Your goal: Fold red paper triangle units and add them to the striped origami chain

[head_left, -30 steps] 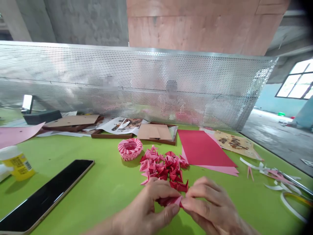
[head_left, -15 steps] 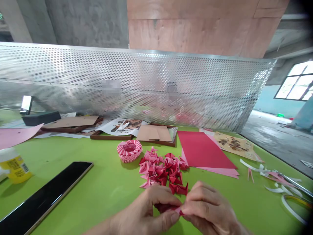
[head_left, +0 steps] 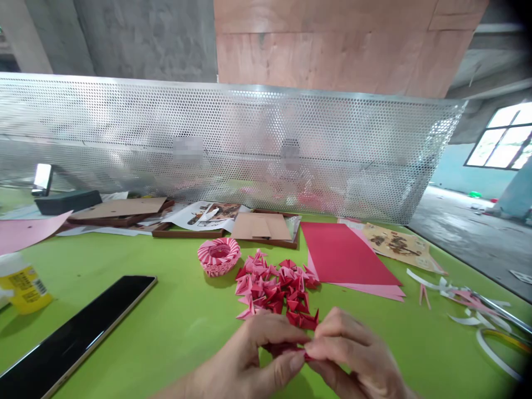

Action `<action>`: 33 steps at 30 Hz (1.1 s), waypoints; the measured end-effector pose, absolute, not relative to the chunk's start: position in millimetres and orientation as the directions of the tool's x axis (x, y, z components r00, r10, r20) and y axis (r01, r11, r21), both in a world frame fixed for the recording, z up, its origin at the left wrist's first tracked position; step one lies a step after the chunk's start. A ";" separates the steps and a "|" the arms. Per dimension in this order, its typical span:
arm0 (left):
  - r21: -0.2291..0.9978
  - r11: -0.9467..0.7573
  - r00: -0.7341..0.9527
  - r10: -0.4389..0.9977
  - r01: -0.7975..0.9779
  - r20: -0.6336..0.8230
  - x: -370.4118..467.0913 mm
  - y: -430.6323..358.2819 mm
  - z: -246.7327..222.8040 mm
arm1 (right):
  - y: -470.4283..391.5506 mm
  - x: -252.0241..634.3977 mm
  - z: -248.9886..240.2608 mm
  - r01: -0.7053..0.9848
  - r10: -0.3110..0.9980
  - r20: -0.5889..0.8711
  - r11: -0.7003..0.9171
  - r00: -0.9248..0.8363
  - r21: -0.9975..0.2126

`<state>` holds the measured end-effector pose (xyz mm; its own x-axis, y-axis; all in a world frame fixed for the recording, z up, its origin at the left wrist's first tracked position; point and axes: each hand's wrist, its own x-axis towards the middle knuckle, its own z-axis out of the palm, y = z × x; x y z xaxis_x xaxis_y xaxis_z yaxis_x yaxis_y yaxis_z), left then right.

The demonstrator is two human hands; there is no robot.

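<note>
Between my two hands, low in the view, is a small folded red and pink paper piece [head_left: 286,349], mostly covered by fingers. My left hand [head_left: 261,360] is closed on its left side with thumb and forefinger. My right hand [head_left: 353,354] pinches the right end, its fingertips touching those of the left. Just beyond my hands lies a heap of folded paper pieces [head_left: 270,282] in pink and red. Left of the heap stands a round pink and white basket [head_left: 219,256] of folded paper.
A smartphone [head_left: 83,335] and a yellow glue bottle [head_left: 27,285] lie at left. Red paper sheets [head_left: 349,255] rest at right, near paper scraps and scissors [head_left: 499,311]. Wooden frames [head_left: 266,227] line the perforated metal screen [head_left: 249,144] at the back.
My fingers have shifted slightly around the folded paper piece, and less of its pink part shows. The things on the table stay in place.
</note>
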<state>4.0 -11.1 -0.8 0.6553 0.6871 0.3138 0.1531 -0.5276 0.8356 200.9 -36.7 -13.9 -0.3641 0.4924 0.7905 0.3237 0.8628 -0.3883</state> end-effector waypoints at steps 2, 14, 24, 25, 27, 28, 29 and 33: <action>0.817 -0.544 0.606 0.720 0.192 0.337 3.7 -10.8 0.0 | -38.8 201.3 -13.7 0.310 0.590 0.755 0.802 -0.285 -0.510; 0.985 -0.074 0.533 0.846 0.155 -0.021 19.4 -3.7 -3.8 | -30.0 191.9 -21.7 -0.082 0.973 0.082 0.066 -0.215 -0.994; 0.985 0.007 0.516 0.851 0.174 -0.098 23.0 -2.4 -10.0 | -28.0 190.8 -27.6 -0.134 0.988 -0.015 -0.035 -0.150 -0.990; 0.984 0.020 0.511 0.853 0.174 -0.108 23.5 -2.7 -9.3 | -28.5 190.5 -28.0 -0.134 0.989 -0.010 -0.030 -0.150 -0.991; 0.986 0.036 0.509 0.853 0.165 -0.116 23.6 -3.1 -8.6 | -29.5 190.1 -28.5 -0.127 0.989 0.002 -0.017 -0.148 -0.992; 0.986 0.040 0.512 0.851 0.161 -0.118 23.3 -3.1 -8.6 | -29.9 190.0 -28.6 -0.122 0.989 0.004 -0.014 -0.147 -0.992; 0.986 0.043 0.518 0.847 0.159 -0.120 22.9 -3.2 -8.7 | -30.2 189.9 -28.6 -0.117 0.990 0.003 -0.013 -0.142 -0.993; 0.987 0.050 0.524 0.843 0.151 -0.123 21.2 -3.0 -10.3 | -30.4 190.0 -28.2 -0.119 0.991 -0.013 -0.029 -0.131 -0.992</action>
<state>21.2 -3.0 -10.3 0.5241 0.8428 -0.1227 0.1506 0.0501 0.9873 190.0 -30.4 -28.2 -0.1309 0.9913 -0.0132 -0.1193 -0.0289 -0.9924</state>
